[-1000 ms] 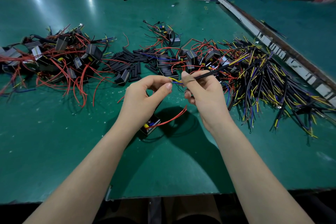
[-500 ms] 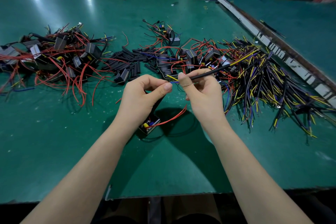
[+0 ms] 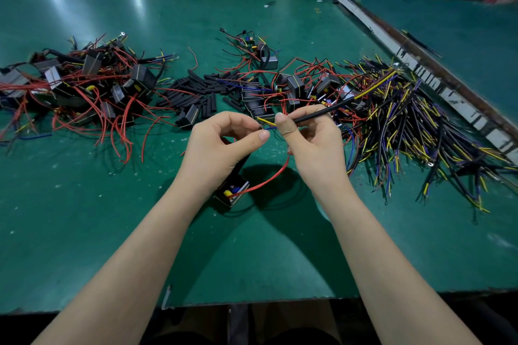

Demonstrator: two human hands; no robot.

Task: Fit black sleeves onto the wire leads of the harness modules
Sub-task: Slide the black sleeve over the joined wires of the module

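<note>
Green table (image 3: 84,218) covered far side by wire piles. Module (image 3: 232,194) hung near middle, under left hand (image 3: 221,148). Yellow and blue leads (image 3: 267,124) pinched by left hand. Black sleeve (image 3: 316,114) pinched by right hand (image 3: 314,145). Step: leads being threaded in. Next: sleeve likely needs pushing left toward module.

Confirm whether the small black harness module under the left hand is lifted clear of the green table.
No, the small black harness module rests on the green table.

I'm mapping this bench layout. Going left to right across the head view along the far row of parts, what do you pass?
Tangle of modules with red wires → loose black sleeves → modules with red leads → pile of black, yellow and blue wire leads → table edge strip.
</note>
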